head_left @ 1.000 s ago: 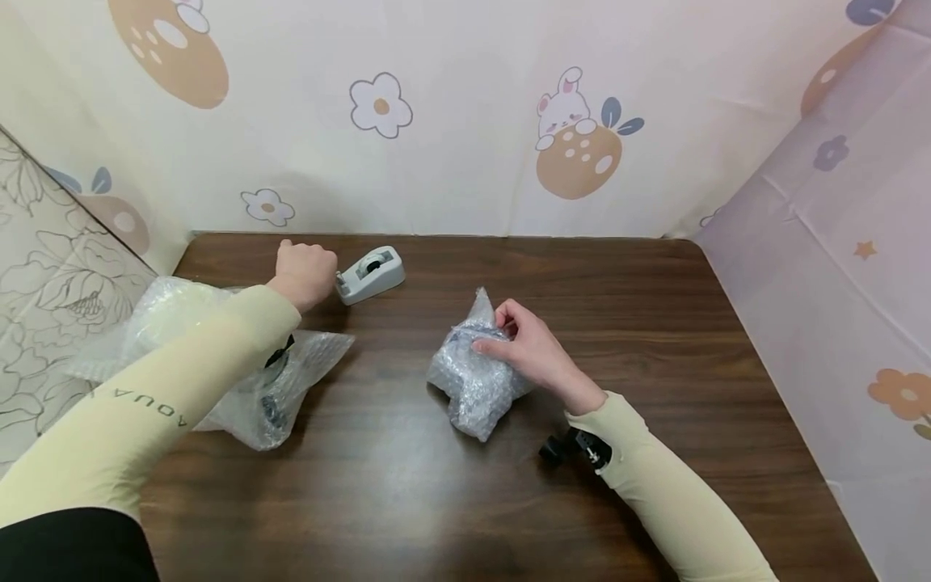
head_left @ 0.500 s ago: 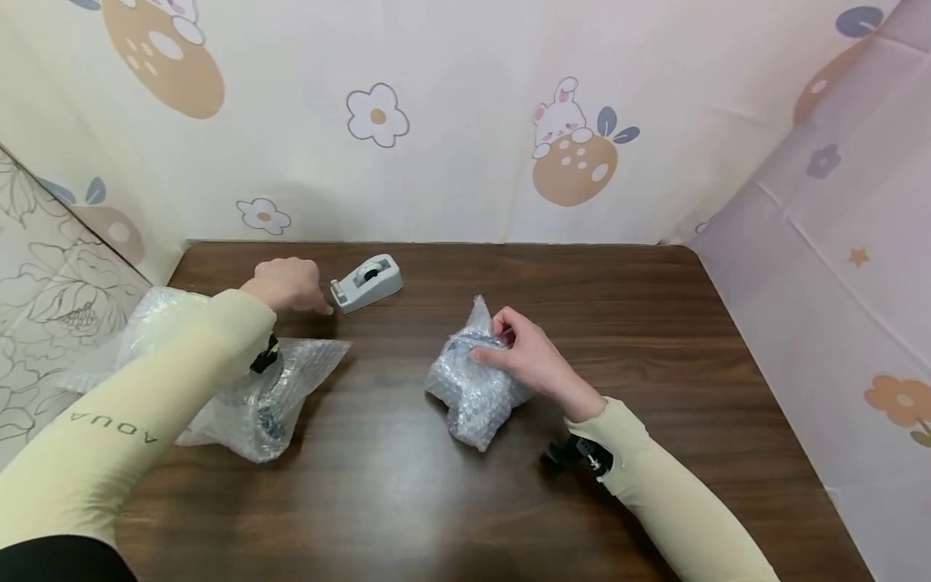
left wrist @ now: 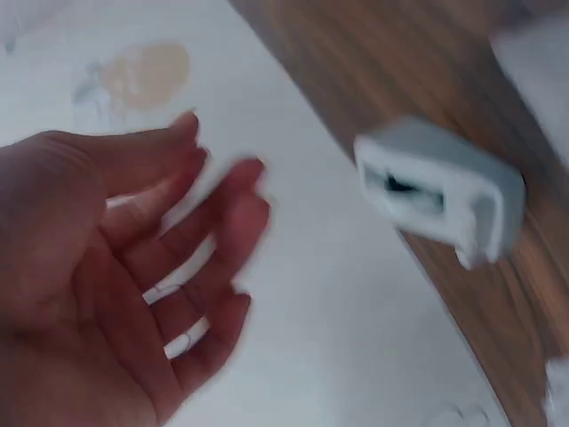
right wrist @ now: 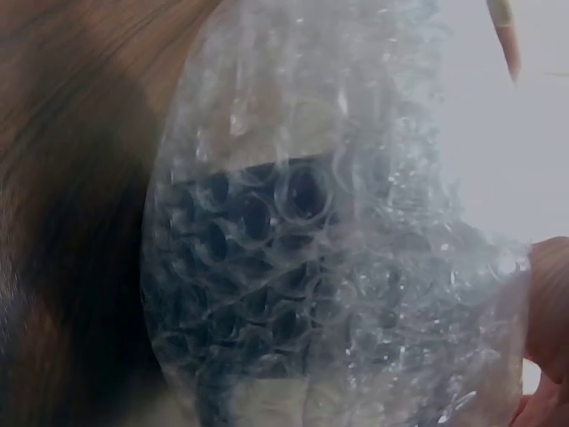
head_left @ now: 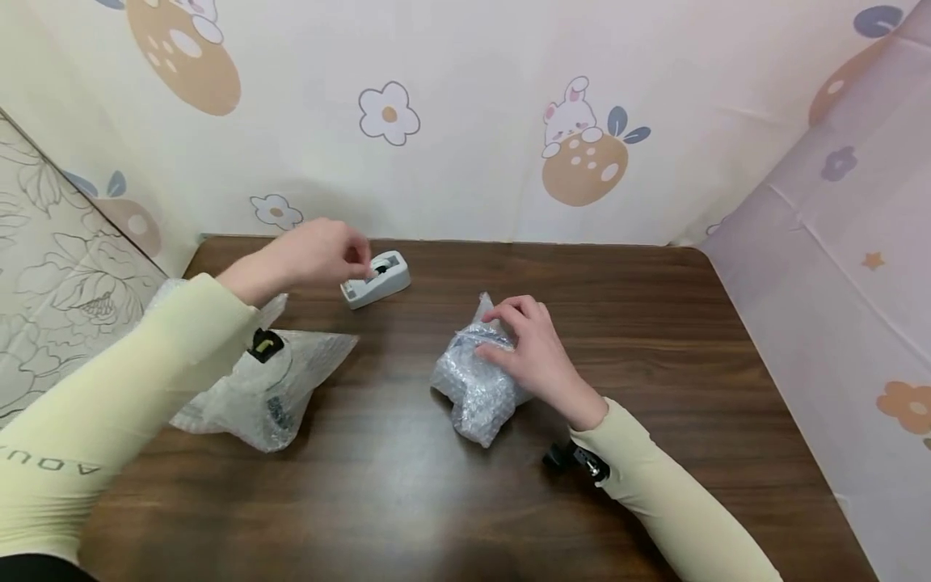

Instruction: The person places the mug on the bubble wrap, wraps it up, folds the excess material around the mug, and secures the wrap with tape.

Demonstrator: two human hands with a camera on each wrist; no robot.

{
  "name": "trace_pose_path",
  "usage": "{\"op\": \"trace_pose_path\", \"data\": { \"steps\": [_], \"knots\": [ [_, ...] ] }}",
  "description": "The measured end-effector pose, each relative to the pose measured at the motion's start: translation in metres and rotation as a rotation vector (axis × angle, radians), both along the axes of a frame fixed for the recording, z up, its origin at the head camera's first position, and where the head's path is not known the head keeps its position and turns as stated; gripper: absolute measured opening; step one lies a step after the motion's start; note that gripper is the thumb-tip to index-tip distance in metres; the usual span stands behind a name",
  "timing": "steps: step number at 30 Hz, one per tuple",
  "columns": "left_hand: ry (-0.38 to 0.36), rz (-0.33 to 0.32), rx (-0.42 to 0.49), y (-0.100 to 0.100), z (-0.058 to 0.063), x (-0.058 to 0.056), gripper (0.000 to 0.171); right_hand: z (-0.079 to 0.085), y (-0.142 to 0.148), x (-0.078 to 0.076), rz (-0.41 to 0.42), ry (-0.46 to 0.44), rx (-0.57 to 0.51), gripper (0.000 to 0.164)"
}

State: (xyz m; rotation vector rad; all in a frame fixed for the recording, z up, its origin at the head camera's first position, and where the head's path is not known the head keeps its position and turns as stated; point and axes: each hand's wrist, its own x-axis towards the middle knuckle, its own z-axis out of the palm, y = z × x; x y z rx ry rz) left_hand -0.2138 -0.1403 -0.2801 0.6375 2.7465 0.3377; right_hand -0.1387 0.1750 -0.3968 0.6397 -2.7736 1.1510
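Note:
Over the rear left of the table, my left hand (head_left: pixel 313 252) hangs with loosely bent fingers beside and above a pale grey tape dispenser (head_left: pixel 376 280). The left wrist view shows thumb and fingers apart from the dispenser (left wrist: pixel 440 191); I see nothing held between them, though blur hides fine detail. A bubble-wrapped bundle (head_left: pixel 476 388) sits at the table's middle, with a twisted peak on top. My right hand (head_left: pixel 534 347) rests at its right side, thumb and fingers spread. Through the wrap (right wrist: pixel 293 258), the right wrist view shows something dark.
Another bubble-wrapped bundle (head_left: pixel 269 396) lies at the left, partly behind my left sleeve (head_left: pixel 167 364). The dark wooden table (head_left: pixel 618 291) ends against a patterned cloth (head_left: pixel 465 162) at the back and another at the right.
My left hand swings left from the dispenser, then rises and moves right above it. The fingers of my right hand spread wider, while the middle bundle stays in place.

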Motion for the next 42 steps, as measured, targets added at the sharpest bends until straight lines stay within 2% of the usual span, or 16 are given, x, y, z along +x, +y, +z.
{"op": "trace_pose_path", "data": {
  "steps": [2, 5, 10, 13, 17, 19, 21, 23, 25, 28, 31, 35, 42],
  "knots": [
    [0.009, -0.075, 0.064, 0.016, -0.004, 0.007, 0.015, 0.001, 0.000, 0.000, 0.043, 0.080, 0.047, 0.037],
    [-0.006, -0.165, 0.146, 0.038, -0.014, 0.020, 0.015, 0.002, -0.001, 0.000, 0.097, 0.154, 0.119, 0.036],
    [-0.112, -0.254, 0.270, 0.066, -0.032, 0.034, 0.014, 0.004, -0.002, -0.001, 0.158, 0.186, 0.143, 0.025],
    [-0.154, -0.272, 0.340, 0.077, -0.040, 0.039, 0.011, 0.004, -0.002, -0.002, 0.169, 0.181, 0.119, 0.021],
    [-0.150, -0.271, 0.427, 0.085, -0.050, 0.040, 0.008, 0.004, -0.002, -0.003, 0.157, 0.153, 0.092, 0.023],
    [-0.162, -0.276, 0.459, 0.088, -0.054, 0.040, 0.007, 0.003, -0.003, -0.004, 0.144, 0.128, 0.073, 0.033],
    [-0.204, -0.294, 0.478, 0.090, -0.056, 0.040, 0.006, 0.002, -0.003, -0.006, 0.136, 0.121, 0.056, 0.050],
    [-0.263, -0.331, 0.483, 0.091, -0.058, 0.040, 0.005, 0.002, -0.003, -0.007, 0.143, 0.154, 0.040, 0.068],
    [-0.325, -0.380, 0.465, 0.091, -0.057, 0.041, 0.005, 0.001, -0.003, -0.007, 0.176, 0.233, 0.033, 0.075],
    [-0.386, -0.445, 0.418, 0.090, -0.055, 0.041, 0.005, -0.001, -0.001, -0.006, 0.249, 0.383, 0.017, 0.057],
    [-0.387, -0.479, 0.364, 0.089, -0.052, 0.040, 0.004, -0.003, 0.001, -0.005, 0.312, 0.490, -0.008, 0.030],
    [-0.361, -0.474, 0.316, 0.087, -0.049, 0.037, 0.004, -0.006, 0.001, -0.005, 0.322, 0.539, -0.030, 0.015],
    [-0.319, -0.398, 0.260, 0.082, -0.040, 0.031, 0.005, -0.009, 0.002, -0.003, 0.290, 0.529, -0.029, 0.012]
  ]
}}
